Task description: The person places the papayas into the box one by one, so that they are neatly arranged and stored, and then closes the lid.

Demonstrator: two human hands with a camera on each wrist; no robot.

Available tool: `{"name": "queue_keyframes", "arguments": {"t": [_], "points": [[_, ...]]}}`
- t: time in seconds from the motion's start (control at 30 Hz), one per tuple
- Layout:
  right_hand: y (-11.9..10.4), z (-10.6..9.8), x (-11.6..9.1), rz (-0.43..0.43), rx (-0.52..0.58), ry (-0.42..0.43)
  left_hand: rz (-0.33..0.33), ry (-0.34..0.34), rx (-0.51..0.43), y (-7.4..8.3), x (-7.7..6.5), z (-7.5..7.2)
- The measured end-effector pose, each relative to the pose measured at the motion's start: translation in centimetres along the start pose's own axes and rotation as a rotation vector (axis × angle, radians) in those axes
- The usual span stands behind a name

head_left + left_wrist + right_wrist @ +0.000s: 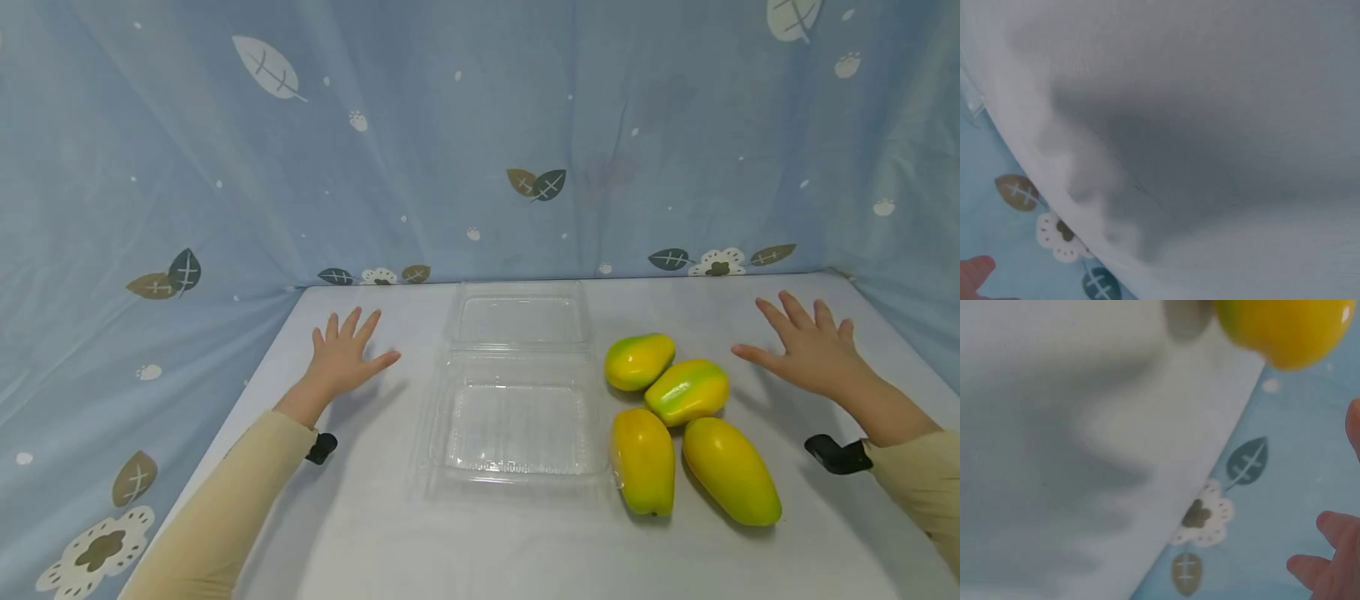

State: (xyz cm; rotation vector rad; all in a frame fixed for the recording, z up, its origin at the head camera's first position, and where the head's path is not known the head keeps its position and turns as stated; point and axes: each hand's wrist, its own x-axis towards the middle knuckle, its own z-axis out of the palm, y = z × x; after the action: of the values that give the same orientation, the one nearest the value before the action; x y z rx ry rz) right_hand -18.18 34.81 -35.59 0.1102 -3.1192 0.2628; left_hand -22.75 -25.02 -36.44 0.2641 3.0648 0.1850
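Note:
In the head view my left hand [341,358] hovers over the table's left side, fingers spread and nothing held. Its nearest object is a clear plastic clamshell box [517,479], lying with its lid folded back toward the curtain. My right hand [817,350] is spread in the same way on the far right, holding nothing. Between the box and that hand lie a yellow-green mango-like fruit [639,362], a second one [688,392] touching it, a third [645,462] against the box's right edge, and a larger one [731,471] nearest the front. In the right wrist view, one yellow fruit [1288,328] shows at the top.
A white-covered table [375,533] carries everything. Behind and beside it hangs a blue curtain [420,125] printed with leaves and flowers. Black straps with small cameras sit at both wrists, the left camera [322,448] and the right camera [836,454].

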Motion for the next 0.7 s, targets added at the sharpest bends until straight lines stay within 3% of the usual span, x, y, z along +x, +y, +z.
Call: {"name": "queue_keyframes", "arguments": {"t": [0.3,0.7], "points": [[-2.0,-0.9,-2.2,-0.165,-0.060,0.085,0.124,0.077,-0.048,1.4,-3.6,0.1],[-2.2,0.6,-5.8,-0.346,-0.031,0.205,0.304,0.075,-0.246,3.3,-7.7,1.5]]}}
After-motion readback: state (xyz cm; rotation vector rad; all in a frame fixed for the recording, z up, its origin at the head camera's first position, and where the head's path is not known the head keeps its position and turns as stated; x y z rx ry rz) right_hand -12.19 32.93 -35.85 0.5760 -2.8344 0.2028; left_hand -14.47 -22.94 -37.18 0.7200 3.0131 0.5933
